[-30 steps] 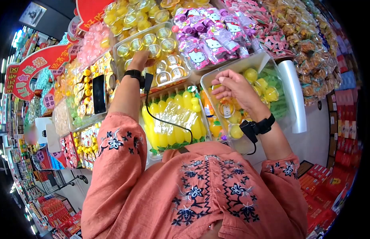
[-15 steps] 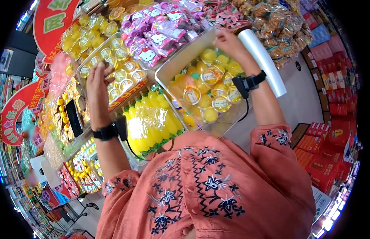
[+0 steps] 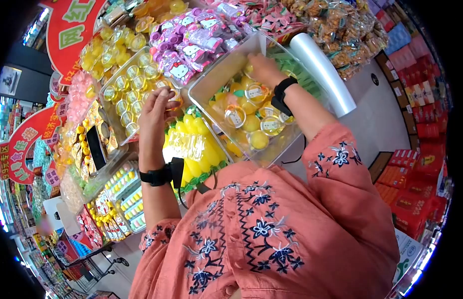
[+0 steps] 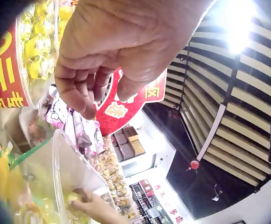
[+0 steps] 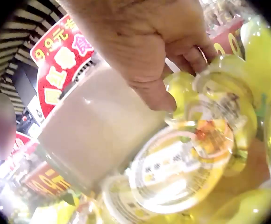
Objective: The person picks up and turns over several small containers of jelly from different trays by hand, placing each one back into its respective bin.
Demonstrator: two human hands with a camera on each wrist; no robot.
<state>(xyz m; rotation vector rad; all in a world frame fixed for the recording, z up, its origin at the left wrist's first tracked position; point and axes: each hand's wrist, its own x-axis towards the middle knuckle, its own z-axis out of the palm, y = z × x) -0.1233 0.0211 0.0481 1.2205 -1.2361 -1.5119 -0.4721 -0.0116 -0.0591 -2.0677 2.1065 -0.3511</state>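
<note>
My right hand [image 3: 266,70] is down inside a clear plastic bin [image 3: 219,74]. In the right wrist view, its thumb and fingers pinch a yellow jelly cup [image 5: 180,88]. Below it in the bin lie more yellow jelly cups with printed lids [image 3: 235,117], and green strips [image 3: 296,67] line the far right side. My left hand [image 3: 154,114] hovers over the near right corner of a tray of yellow lidded cups [image 3: 122,107]. Its fingers are loosely bent with nothing between them in the left wrist view. Between both hands sits a film-wrapped pack of yellow bottle-shaped items [image 3: 189,144].
Purple cartoon pouches [image 3: 191,42] are heaped behind the bin. A roll of clear plastic [image 3: 323,74] stands along its right side, beside bagged brown snacks [image 3: 341,40]. A black phone [image 3: 96,148] lies on packets at left, near red signs [image 3: 27,144].
My left hand has lifted out of the cup tray and drawn back toward me. The right hand, earlier loose above the bin, has gone down among its cups. The head view has shifted.
</note>
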